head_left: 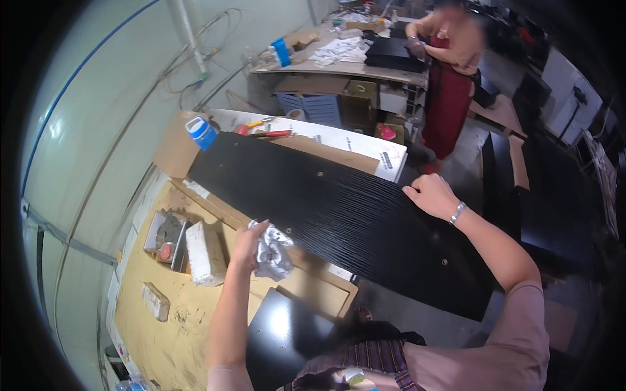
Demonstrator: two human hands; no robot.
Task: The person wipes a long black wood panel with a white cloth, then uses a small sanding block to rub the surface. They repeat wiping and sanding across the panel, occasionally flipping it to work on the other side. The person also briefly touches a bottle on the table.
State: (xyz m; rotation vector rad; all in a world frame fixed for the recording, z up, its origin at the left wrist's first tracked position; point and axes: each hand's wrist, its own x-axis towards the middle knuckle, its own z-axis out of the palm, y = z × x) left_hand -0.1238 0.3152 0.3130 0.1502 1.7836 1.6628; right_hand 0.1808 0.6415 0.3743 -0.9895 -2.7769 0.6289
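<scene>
A long black board [287, 176] with a rippled, shiny grain and several small round fittings lies slantwise across the workbench, its right end hanging past the bench. My left hand [245, 246] is closed on a crumpled whitish cloth [272, 253], which rests against the board's near edge. At the board's far right edge, my right hand [433, 195] is closed with its thumb toward the surface; its fingers curl at the edge and are partly hidden. A smaller black panel [287, 326] lies on the bench close to my body.
On the bench are an open box [163, 238], a white block [205, 254] and a smaller block [155, 301]. A blue-and-white container [200, 132] and a red-handled tool [270, 133] sit beyond the board. Another person [450, 85] stands at a far table [339, 68]. Dark panels [554, 215] stand at right.
</scene>
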